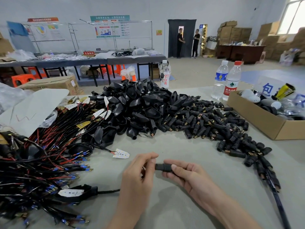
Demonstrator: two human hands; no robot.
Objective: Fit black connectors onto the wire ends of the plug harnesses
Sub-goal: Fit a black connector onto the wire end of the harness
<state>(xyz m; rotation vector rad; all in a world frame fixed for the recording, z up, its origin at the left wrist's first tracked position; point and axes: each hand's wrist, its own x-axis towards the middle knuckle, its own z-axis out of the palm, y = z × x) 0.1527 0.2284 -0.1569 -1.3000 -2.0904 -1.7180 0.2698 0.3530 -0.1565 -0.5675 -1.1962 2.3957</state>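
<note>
Over the grey table (181,146), a worker's right hand (183,172) grips a black connector (162,166) by its barrel, while the curled fingers of the left hand (140,169) pinch its other end; any wire there is hidden. The connector looks light, rigid and smooth, best held around the barrel. The thin wires of the harness pile (41,162) look limp and likely need pinching close to the tip.

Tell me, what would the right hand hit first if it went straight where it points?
Probably the left hand: the right hand aims its black connector straight at those fingers, though depth is unclear.
</note>
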